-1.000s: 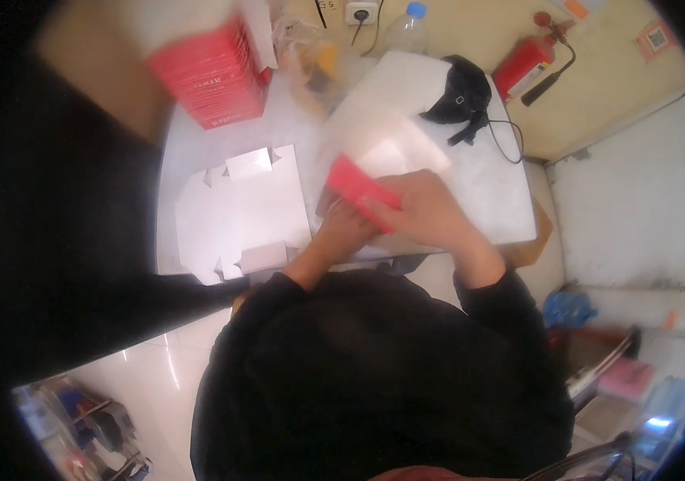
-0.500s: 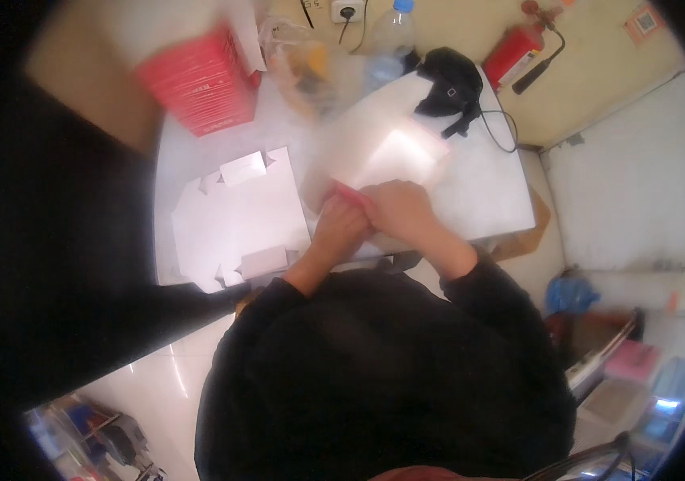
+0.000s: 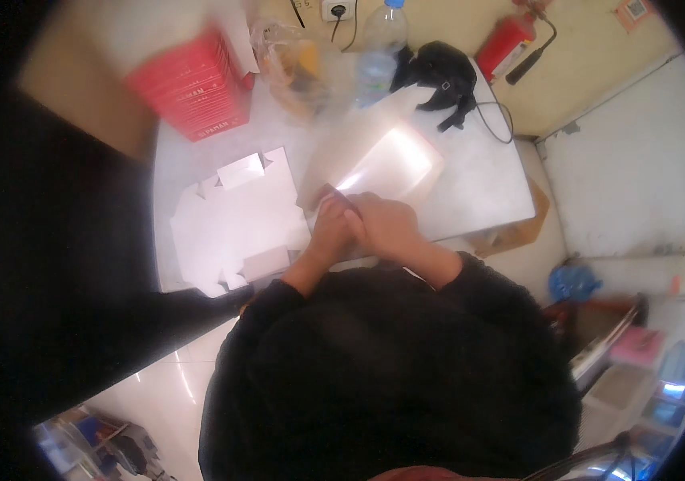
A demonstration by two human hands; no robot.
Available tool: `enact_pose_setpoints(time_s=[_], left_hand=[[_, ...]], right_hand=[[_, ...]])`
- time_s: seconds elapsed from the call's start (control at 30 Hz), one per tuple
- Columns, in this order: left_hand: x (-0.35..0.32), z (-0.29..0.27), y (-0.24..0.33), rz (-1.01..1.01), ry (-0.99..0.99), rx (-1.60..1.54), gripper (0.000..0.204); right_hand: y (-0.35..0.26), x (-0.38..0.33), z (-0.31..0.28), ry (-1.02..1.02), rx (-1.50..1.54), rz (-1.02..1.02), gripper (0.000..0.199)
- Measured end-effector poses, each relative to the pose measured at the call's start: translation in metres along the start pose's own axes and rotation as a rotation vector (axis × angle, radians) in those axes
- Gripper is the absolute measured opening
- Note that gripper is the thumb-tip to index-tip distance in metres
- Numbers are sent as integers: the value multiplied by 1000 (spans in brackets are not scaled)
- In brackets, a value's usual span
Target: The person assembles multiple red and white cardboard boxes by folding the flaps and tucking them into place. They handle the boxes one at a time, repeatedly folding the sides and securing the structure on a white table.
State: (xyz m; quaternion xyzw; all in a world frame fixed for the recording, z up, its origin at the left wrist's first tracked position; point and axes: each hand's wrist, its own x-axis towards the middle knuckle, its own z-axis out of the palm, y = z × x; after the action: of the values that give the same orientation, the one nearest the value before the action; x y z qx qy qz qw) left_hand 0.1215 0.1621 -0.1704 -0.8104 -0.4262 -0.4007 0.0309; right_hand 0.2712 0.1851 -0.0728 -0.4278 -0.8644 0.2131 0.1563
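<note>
In front of me is a partly folded cardboard box, pale and glossy inside, with a raised edge on my side. My left hand is closed on that near edge, and a dark reddish strip of card shows above its fingers. My right hand is closed on the same edge, pressed against the left one; its fingertips are hidden. To the left lies a flat white box blank with cut tabs and folded flaps, apart from both hands.
A stack of red cartons stands at the table's back left. Behind the work are a plastic bag, a large clear bottle and a black bag with a cable. A red fire extinguisher is by the wall.
Both hands have come closer together along the box's near edge, the right one shifting left and slightly toward me. The strip of card at my fingers looks darker and its angle has changed.
</note>
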Motion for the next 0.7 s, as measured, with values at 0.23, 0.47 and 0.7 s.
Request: enact_pose_setpoints(time_s=[0.23, 0.47, 0.7], left_hand=[[29, -30, 25, 70, 66, 83, 10], [45, -40, 10, 230, -147, 38, 7], [42, -40, 6, 256, -173, 4, 14]], right_hand=[[53, 57, -58, 487, -219, 168, 26], [117, 115, -61, 48, -166, 115, 41], [125, 117, -48, 125, -228, 90, 40]])
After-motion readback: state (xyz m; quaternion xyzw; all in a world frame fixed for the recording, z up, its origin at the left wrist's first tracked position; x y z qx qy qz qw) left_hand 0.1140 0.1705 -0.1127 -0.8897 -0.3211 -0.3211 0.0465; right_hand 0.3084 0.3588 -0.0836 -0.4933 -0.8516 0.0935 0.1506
